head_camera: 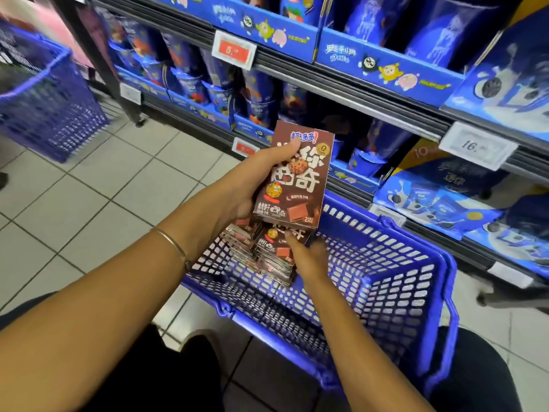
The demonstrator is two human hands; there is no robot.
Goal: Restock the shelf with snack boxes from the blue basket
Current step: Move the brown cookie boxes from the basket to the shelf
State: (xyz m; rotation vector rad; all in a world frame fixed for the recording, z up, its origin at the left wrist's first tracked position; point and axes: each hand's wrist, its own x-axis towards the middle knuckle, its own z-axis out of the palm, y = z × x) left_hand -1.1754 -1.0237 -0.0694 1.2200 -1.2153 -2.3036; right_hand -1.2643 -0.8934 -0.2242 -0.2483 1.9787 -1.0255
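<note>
My left hand (252,185) grips a brown cookie box (300,185) upright above the blue basket (395,292), thumb across its front. Below it, several more brown snack boxes (267,251) lie stacked in the basket's far left corner. My right hand (309,257) reaches into the basket and its fingers curl round the top box of that stack. The shelf (341,93) stands just beyond the basket, with a dark gap on the lower level behind the held box.
Blue cookie cups and packs fill the shelf levels, with price tags (478,145) on the rails. A second blue basket (44,93) stands on the tiled floor at the far left. My knees frame the near basket.
</note>
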